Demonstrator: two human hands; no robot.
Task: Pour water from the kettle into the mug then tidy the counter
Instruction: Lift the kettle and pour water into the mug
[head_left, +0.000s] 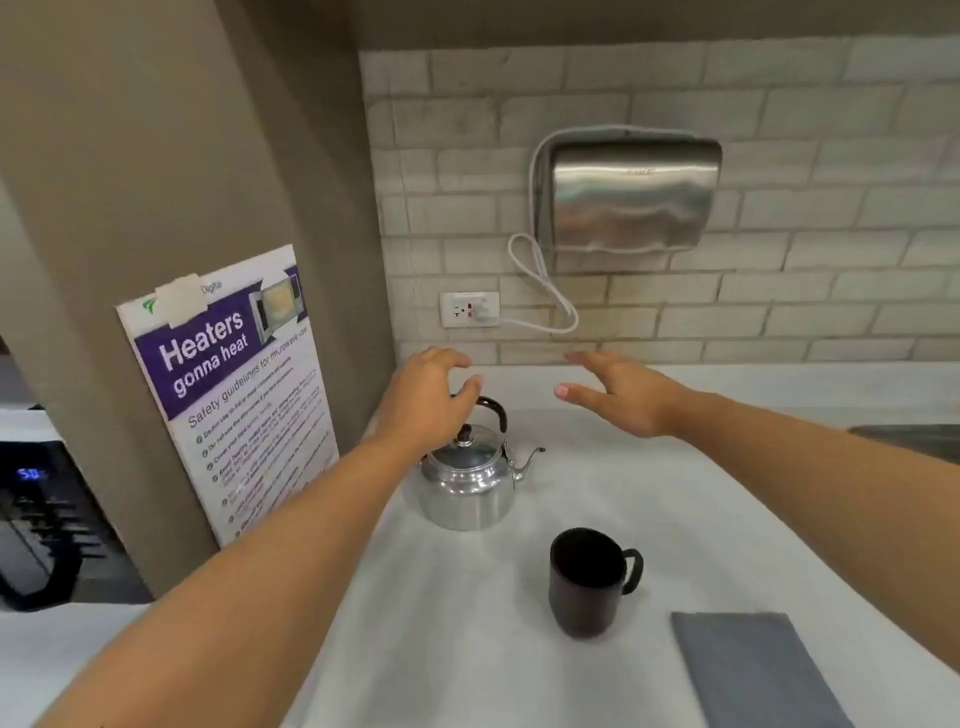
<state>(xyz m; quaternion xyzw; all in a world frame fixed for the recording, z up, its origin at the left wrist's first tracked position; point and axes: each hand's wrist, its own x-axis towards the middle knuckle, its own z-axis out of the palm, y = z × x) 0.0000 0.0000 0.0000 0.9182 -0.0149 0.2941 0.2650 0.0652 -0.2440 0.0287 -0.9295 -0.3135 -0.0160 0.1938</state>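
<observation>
Grey cloth (753, 670) nearest, mug (589, 582) just beside, empty. Kettle (470, 478) behind on counter (727, 493). Left hand (426, 395) curled open over handle, contact unclear; right hand (618, 392) spread, empty. Risk: loose grip, kettle swings, spills.

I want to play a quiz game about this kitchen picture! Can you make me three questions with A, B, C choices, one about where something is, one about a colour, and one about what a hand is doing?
1. Where is the grey cloth?
A. On the counter, right of the mug
B. Under the kettle
C. Hanging on the wall

2. What colour is the mug?
A. White
B. Dark
C. Yellow

3. What is the left hand doing?
A. Holding the mug
B. Pressing the socket
C. Open over the kettle's handle, not gripping

Answers:
1 A, the cloth lies flat beside the mug.
2 B, the mug looks almost black.
3 C, the fingers curl above the handle without closing; the right hand is open too.
</observation>
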